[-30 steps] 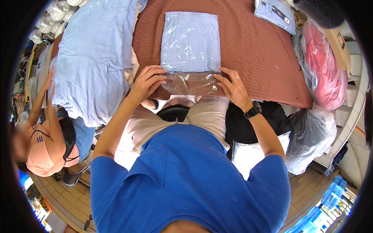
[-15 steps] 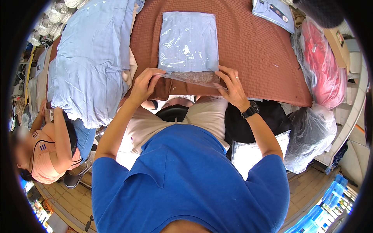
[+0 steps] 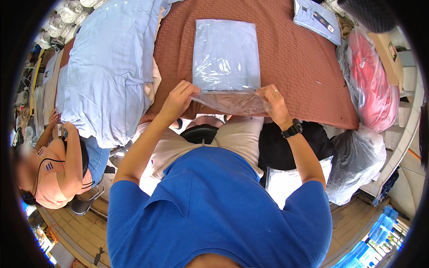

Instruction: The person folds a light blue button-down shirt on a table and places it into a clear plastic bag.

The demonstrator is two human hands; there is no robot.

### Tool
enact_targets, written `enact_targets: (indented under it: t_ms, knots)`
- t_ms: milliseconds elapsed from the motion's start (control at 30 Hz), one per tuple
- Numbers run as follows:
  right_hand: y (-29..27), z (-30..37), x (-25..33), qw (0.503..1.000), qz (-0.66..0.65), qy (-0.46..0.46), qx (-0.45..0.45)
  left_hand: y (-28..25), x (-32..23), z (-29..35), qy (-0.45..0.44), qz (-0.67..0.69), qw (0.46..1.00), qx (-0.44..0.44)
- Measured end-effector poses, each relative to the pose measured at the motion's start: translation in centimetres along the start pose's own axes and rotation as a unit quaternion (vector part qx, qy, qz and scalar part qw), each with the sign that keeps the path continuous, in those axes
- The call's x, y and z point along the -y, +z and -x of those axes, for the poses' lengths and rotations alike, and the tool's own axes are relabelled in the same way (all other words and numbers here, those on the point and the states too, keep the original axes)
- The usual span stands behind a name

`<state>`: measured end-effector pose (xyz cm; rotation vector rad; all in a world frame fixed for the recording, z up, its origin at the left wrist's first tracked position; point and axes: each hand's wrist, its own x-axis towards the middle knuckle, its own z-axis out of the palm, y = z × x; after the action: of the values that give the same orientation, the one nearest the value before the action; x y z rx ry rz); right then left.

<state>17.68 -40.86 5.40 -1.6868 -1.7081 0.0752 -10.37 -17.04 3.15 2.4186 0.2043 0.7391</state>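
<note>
A folded light-blue shirt (image 3: pixel 225 56) lies inside a clear plastic bag (image 3: pixel 232 103) on the brown cloth-covered table. The bag's loose end spreads toward me, past the shirt's near edge. With thumb and fingers, my left hand (image 3: pixel 181 99) pinches the bag's near left corner. My right hand (image 3: pixel 273 102) has its fingers closed on the bag at the right corner, wearing a ring, with a black watch on that wrist. Between my hands the loose plastic is held out flat near the table's front edge.
Light-blue shirts (image 3: pixel 105 76) are heaped on the left. A packed blue shirt (image 3: pixel 316 20) lies at the far right, near a red bundle in plastic (image 3: pixel 373 76). A plastic-wrapped dark bundle (image 3: pixel 357 163) sits lower right. At left, another person (image 3: pixel 58 174) has their hands near the heap.
The bagged shirt has slid slightly right and toward me. My right hand's fingers, spread before, have closed on the bag's corner. Both hands have come a little nearer.
</note>
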Motion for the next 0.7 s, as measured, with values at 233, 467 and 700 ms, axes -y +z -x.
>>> enact_targets:
  t_ms: [233,467,700]
  knots:
    - [0.9,0.6,-0.2,0.994,-0.044,0.088,-0.054,0.0,-0.5,-0.9,-0.045,0.020,0.998,-0.024]
    - [1.7,-1.0,-0.8,0.983,-0.056,0.160,-0.077,0.7,0.0,-1.9,-0.166,0.084,0.982,-0.038]
    - [2.5,-2.0,-1.6,0.959,-0.082,0.260,-0.071,1.3,-0.1,-2.9,-0.222,0.090,0.969,-0.062]
